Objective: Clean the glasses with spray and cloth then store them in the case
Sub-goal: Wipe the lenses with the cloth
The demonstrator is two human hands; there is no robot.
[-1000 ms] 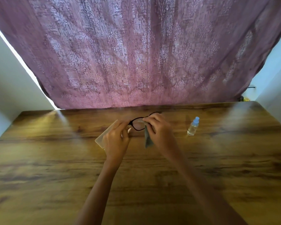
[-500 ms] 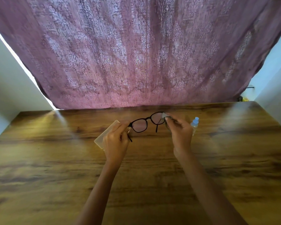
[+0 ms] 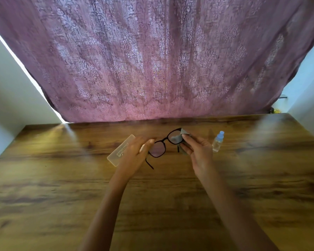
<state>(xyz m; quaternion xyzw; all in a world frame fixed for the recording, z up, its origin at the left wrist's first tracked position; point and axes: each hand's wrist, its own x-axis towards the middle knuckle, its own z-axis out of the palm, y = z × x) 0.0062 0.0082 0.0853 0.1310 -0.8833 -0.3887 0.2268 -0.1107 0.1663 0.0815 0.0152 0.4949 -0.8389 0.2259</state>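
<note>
2 bare forearms reach forward from the lower edge, drawing closer toward the hands. The left hand [image 3: 134,156] shows its back, fingers curled forward, gripping one end of the glasses [image 3: 158,150]. The right hand [image 3: 200,151] — its palm side turned leftward — pinches the cloth [image 3: 184,132] against the other lens between thumb and fingers.

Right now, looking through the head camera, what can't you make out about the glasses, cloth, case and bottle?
All in the head view:
The glasses: left end and hinge hidden behind the left hand.
The cloth: mostly covered by the right hand pinching it.
The case: print too small and blurred to read; near corner behind the left hand.
The spray bottle: too small to tell the liquid level.
</note>
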